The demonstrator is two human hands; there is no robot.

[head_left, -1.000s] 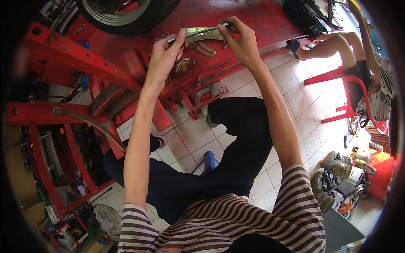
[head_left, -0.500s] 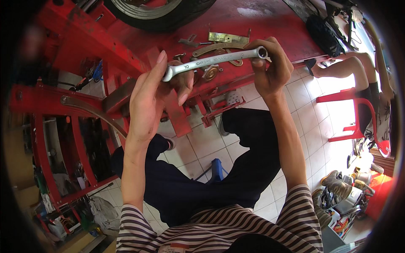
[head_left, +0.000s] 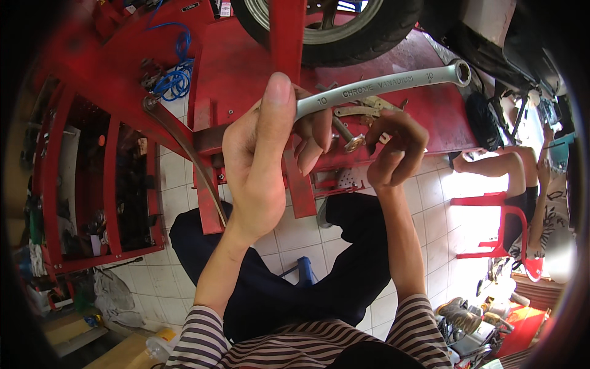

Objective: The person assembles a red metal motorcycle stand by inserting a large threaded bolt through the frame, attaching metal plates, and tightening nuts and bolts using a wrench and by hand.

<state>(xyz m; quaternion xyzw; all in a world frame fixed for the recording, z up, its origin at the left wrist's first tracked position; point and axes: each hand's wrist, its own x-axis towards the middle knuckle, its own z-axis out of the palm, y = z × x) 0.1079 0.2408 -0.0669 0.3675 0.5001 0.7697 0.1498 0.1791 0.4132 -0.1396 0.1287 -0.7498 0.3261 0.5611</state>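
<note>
My left grip [head_left: 261, 163] clamps one end of the wrench [head_left: 381, 88]; my right grip [head_left: 401, 147], fingers curled, sits off it; whether closed, cannot tell.

Clock read from the view's centre: a scuffed red bench [head_left: 441, 114] spans eleven to past two, bearing a black tyre [head_left: 401, 34] at one and metal brackets [head_left: 356, 111] just past it.

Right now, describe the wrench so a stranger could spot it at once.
Start from the big dark tyre at the top and the red bench below it. In front of the bench, the left hand grips the wrench by one end. Its long silver shank and closed ring end set it apart from the dull tan metal parts behind it.
</note>
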